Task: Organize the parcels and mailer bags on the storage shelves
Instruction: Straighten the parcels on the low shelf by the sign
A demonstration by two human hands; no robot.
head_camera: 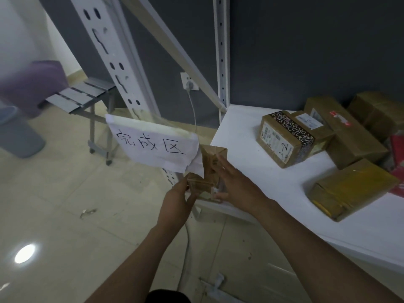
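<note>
Dark grey wall [306, 51], glossy tiled floor [54, 193]

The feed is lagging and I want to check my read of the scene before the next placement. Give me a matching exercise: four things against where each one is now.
Things
1. small brown parcel
2. paper sign
3. box with black patterned tape
4. box with yellow tape

Places
A. on the white shelf, at its front edge
B. held between the left hand and the right hand, at the shelf's left corner
C. hanging from the rack post
D. further back on the shelf, leftmost of the boxes

Pairs: 1-B, 2-C, 3-D, 4-A
</note>
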